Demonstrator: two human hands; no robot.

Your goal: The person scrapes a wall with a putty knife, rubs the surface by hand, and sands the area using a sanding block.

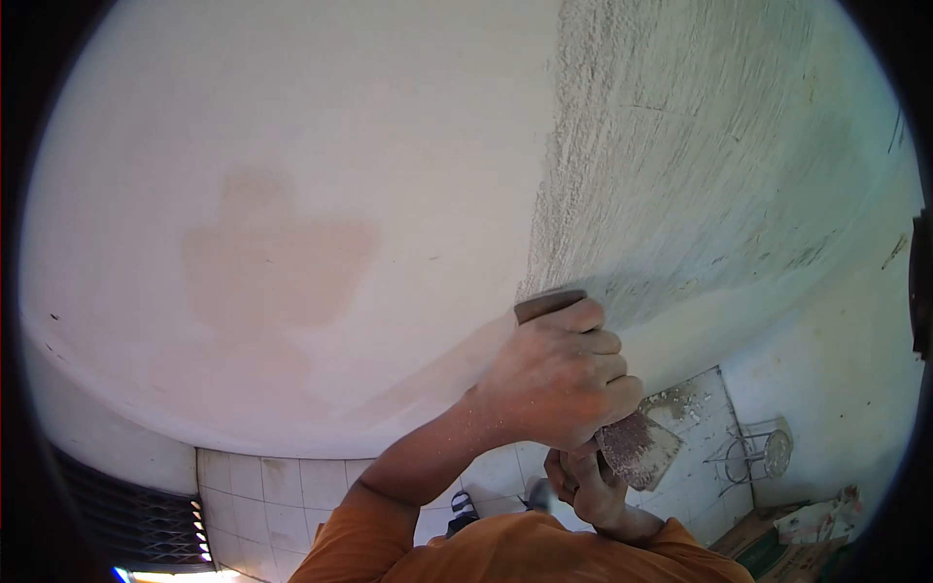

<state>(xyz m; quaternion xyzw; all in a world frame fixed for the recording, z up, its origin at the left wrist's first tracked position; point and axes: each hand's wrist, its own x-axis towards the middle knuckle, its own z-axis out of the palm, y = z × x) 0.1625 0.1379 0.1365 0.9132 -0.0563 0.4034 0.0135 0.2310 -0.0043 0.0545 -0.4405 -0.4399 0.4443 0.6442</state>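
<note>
My left hand (564, 374) is closed on a scraper (551, 304). Its dark edge lies against the pale wall (437, 146), at the lower end of a rough, scraped grey area (671, 165). Below it, my right hand (588, 486) is closed on a putty knife (661, 464); the broad blade, partly covered with crumbly brownish-grey scrapings, points up and to the right, just under my left hand. Pale dust marks my left hand and forearm. Both handles are mostly hidden by my fingers.
White debris (685, 400) is scattered on the tiled floor (277, 500). A round metal-framed stand (776, 453) is at the lower right, above a crumpled plastic bag (821, 517) and cardboard. A dark lattice grille (126, 510) is at the lower left.
</note>
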